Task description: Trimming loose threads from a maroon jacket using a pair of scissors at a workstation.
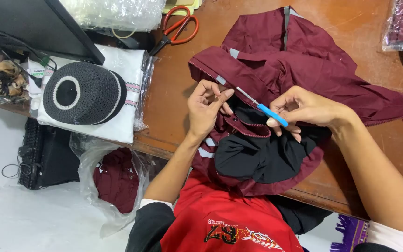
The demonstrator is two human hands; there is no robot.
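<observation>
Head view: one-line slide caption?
Left hand pinches a maroon zip jacket on a brown wooden table while right hand works a blue-handled seam ripper at its seam.

orange scissors (179, 25) | knitted cap (82, 92) on white folded cloth (117, 93) | keyboard (33, 154) | bagged maroon garment (117, 179)

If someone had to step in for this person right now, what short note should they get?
Left hand: fingers pinch the maroon jacket at its zipper edge.
Right hand: holds a small blue-handled tool, metal tip at the pinched spot.
The jacket lies spread on the brown table, black lining turned up near the table edge.
Orange-handled scissors lie unused at the far side.
How much of the seam is done cannot be told; work at the pinched spot is under way.
</observation>
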